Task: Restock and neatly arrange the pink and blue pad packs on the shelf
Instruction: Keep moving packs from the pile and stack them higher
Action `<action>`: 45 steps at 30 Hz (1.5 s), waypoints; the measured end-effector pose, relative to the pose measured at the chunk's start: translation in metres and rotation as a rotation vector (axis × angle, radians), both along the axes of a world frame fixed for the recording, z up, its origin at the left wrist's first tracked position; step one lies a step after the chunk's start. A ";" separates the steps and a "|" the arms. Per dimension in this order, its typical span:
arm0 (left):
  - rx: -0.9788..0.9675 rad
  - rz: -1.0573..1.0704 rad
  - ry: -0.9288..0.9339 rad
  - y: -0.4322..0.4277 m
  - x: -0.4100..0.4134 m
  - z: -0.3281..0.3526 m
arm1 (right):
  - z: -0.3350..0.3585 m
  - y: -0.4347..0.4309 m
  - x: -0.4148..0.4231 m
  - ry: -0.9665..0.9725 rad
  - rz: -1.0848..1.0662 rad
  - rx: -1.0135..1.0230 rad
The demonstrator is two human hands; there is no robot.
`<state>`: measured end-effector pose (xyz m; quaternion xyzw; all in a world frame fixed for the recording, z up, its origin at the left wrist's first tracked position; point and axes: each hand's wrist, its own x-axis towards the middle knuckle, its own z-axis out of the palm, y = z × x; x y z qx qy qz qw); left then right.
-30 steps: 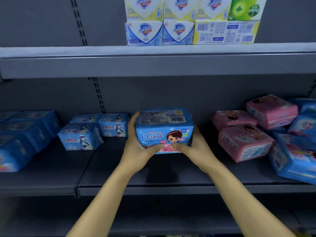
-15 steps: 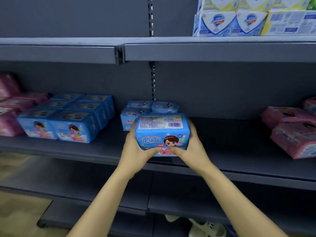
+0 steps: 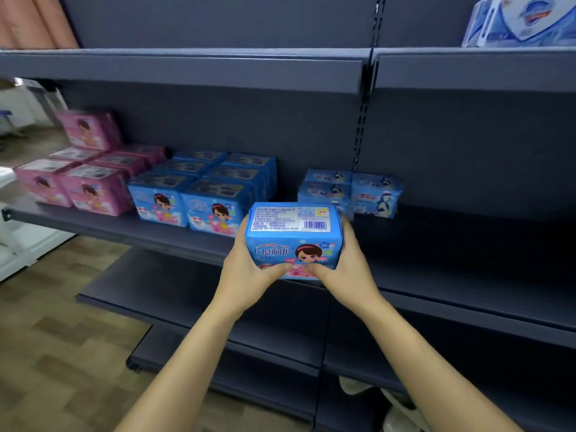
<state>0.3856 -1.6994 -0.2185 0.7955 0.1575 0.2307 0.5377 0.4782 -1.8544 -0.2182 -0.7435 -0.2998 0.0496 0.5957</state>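
Blue pad pack [image 3: 293, 240] between both hands

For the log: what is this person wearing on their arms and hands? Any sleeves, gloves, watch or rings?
Nothing shows. The left hand and right hand are bare, without gloves, and no ring is visible. The left forearm and right forearm are uncovered down to the frame's bottom edge: no sleeve, watch, bracelet or marking in view.

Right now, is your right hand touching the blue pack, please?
Touching. The head view shows the right hand gripping the right end of the blue pack, thumb pressed on its front face.
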 end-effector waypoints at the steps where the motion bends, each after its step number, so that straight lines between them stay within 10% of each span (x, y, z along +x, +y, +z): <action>1: 0.015 0.016 0.001 0.006 -0.002 0.001 | 0.000 0.007 -0.001 -0.019 -0.007 -0.017; 45: 0.558 0.124 -0.108 0.283 0.103 0.080 | 0.056 0.280 0.110 -0.505 -0.053 -0.015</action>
